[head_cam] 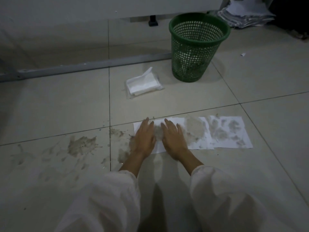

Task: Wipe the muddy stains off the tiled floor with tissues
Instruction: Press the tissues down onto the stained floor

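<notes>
Three white tissues lie flat in a row on the tiled floor. My left hand [144, 138] and my right hand [173, 138] press palm down, fingers spread, on the leftmost tissue [158, 122]. Mud has soaked through the middle tissue [195, 133] and the rightmost tissue [232, 133] as grey blotches. A bare muddy stain [82, 145] spreads over the tiles left of my hands, with fainter smears [50, 158] beyond it. The tissue pack [143, 84] lies further back with one sheet sticking up.
A green mesh wastebasket [199, 46] stands behind and right of the tissue pack. A grey metal bar [83, 66] runs along the floor at the back left. A heap of papers [245, 15] lies in the far right corner. My white sleeves fill the foreground.
</notes>
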